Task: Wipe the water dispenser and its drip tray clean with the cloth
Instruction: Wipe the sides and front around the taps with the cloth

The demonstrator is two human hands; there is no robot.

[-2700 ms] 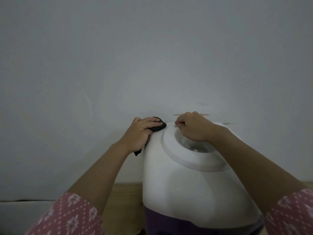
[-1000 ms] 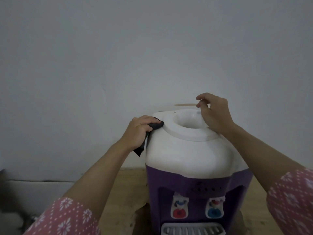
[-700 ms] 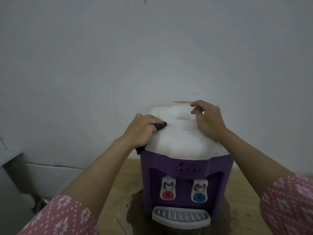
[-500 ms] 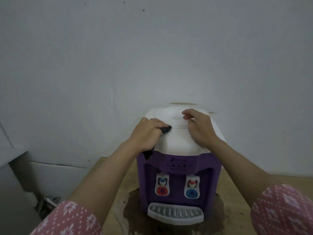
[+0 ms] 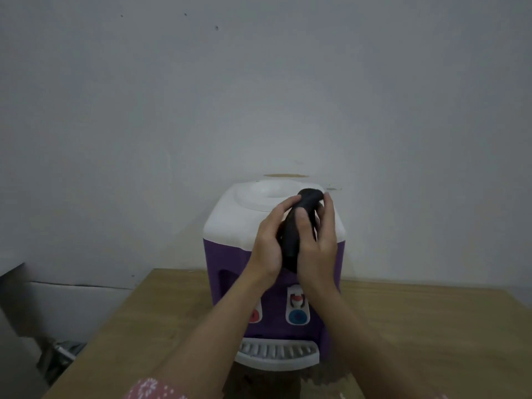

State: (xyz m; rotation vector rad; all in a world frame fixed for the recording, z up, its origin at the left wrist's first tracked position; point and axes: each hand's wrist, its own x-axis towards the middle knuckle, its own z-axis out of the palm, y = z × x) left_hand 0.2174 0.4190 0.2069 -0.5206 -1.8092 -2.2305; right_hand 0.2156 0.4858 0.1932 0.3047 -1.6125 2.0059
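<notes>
A purple water dispenser (image 5: 227, 263) with a white top stands on a wooden table against the wall. Its white slotted drip tray (image 5: 277, 355) juts out at the bottom front, below a red tap and a blue tap (image 5: 298, 315). A dark cloth (image 5: 293, 231) is bunched upright in front of the dispenser's upper front. My left hand (image 5: 266, 243) and my right hand (image 5: 318, 246) both grip it, held together in the air, off the dispenser.
The wooden table (image 5: 431, 326) extends to the right and front; its left edge runs diagonally at lower left. A plain grey wall (image 5: 259, 96) stands right behind the dispenser. Blurred metal items (image 5: 62, 352) lie on the floor at lower left.
Both hands have left the dispenser's white top and come together in front of it, bunching the cloth between them. The view has backed away, showing more table.
</notes>
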